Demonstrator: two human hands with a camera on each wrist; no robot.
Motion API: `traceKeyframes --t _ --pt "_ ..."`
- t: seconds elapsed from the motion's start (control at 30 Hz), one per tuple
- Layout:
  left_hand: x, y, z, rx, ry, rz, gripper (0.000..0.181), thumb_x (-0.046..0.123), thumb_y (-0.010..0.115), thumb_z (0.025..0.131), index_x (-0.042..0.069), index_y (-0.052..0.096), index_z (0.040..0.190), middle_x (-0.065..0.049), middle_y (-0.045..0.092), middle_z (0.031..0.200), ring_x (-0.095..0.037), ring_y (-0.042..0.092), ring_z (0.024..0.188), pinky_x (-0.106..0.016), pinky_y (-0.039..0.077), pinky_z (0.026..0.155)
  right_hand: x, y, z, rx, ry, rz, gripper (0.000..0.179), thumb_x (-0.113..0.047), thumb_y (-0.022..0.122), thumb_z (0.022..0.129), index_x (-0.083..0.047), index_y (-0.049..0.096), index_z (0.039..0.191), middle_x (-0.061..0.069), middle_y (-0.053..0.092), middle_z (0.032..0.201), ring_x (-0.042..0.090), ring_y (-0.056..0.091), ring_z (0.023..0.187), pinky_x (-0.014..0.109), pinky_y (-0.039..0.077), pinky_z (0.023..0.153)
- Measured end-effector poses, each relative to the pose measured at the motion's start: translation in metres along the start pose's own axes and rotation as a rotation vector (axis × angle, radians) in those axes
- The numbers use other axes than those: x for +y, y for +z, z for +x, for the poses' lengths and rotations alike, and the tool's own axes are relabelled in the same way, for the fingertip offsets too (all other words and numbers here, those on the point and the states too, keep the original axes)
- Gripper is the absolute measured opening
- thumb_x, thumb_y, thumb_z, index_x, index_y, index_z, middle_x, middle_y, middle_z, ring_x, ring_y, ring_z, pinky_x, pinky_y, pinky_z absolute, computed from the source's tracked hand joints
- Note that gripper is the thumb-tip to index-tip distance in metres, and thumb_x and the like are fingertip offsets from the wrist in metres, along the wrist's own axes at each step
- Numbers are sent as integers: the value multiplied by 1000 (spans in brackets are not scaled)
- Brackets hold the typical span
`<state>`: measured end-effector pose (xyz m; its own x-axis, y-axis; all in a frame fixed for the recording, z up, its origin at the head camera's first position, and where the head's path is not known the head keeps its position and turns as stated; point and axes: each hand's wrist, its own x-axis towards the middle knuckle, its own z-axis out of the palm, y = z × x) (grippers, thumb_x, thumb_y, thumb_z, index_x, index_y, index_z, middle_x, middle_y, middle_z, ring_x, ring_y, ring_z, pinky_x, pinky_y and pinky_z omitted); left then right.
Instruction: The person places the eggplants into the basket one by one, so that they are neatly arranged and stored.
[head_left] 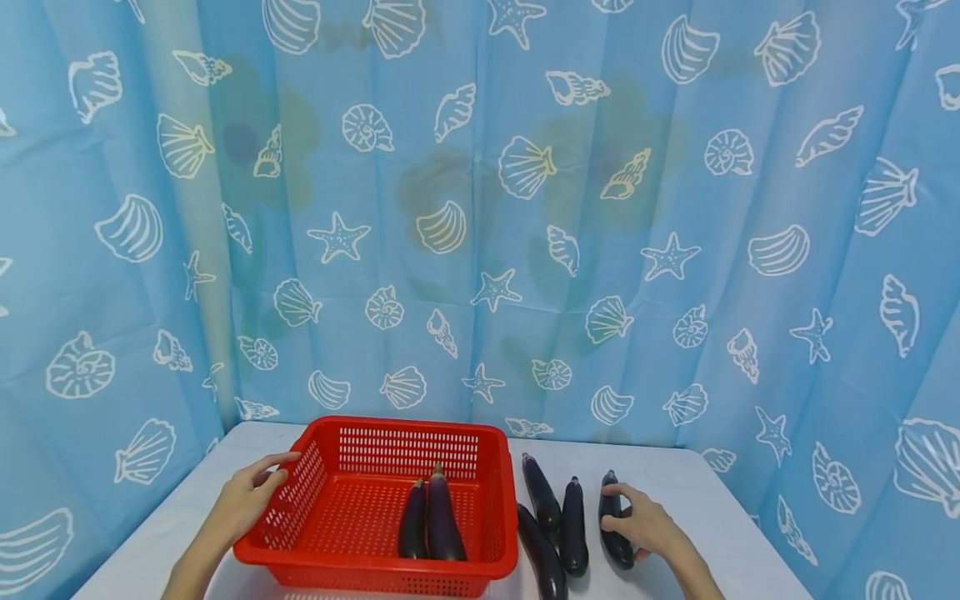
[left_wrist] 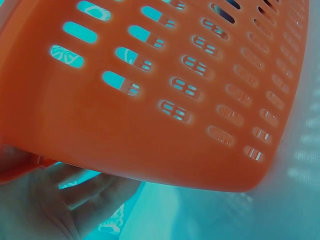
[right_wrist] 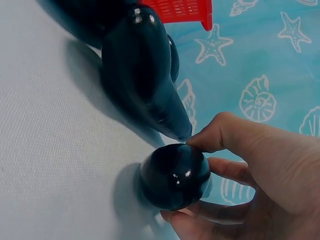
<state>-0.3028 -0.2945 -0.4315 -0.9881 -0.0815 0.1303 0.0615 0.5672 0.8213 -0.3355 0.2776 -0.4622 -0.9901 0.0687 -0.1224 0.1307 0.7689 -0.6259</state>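
Observation:
My right hand [head_left: 637, 521] holds a dark purple eggplant [head_left: 615, 517] on the table at the right. In the right wrist view its rounded end [right_wrist: 175, 177] sits between thumb and fingers. My left hand [head_left: 251, 492] is at the left rim of a red plastic basket [head_left: 375, 562], its fingers extended. From the left wrist, the fingers [left_wrist: 102, 200] show partly behind the slotted wall [left_wrist: 125, 140]. Inside the basket, two eggplants lie side by side toward the right: a shorter one [head_left: 413, 525] and a longer one [head_left: 444, 521].
Between the basket and my right hand lie three more eggplants: one at the back [head_left: 542, 492], one at the front [head_left: 542, 554] and one nearer the hand [head_left: 574, 529]. A white cloth [head_left: 675, 475] covers the table. Blue shell-patterned curtains [head_left: 480, 250] hang behind and at both sides.

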Motion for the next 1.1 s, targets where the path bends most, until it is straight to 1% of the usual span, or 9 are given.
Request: traceKeyframes --t 0.2,0.47,0.63,1.1 --pt "0 0 0 0 -1 -4 43 19 48 101 9 49 143 -32 54 135 -26 70 94 -40 62 70 -4 -1 -2 4 -15 -1 61 -24 71 81 -9 51 137 19 67 99 23 65 74 36 59 51" --pt "0 -1 0 0 11 4 42 18 47 101 9 50 142 -32 53 136 -29 69 97 -40 62 72 -10 -4 -7 10 -26 9 62 -23 71 81 -9 50 138 16 67 96 22 65 73 35 59 51" --pt "0 0 -1 1 11 0 42 18 47 102 9 50 142 -32 52 137 -29 69 97 -39 62 70 -14 -5 -11 13 -41 20 62 -23 71 81 -10 50 138 14 68 95 21 65 74 35 59 51" --pt "0 0 0 1 -7 -8 42 18 46 101 9 50 142 -32 53 135 -24 70 91 -39 62 69 -33 -13 -20 30 -92 28 60 -21 72 82 -12 51 137 15 66 97 22 64 74 36 59 52"
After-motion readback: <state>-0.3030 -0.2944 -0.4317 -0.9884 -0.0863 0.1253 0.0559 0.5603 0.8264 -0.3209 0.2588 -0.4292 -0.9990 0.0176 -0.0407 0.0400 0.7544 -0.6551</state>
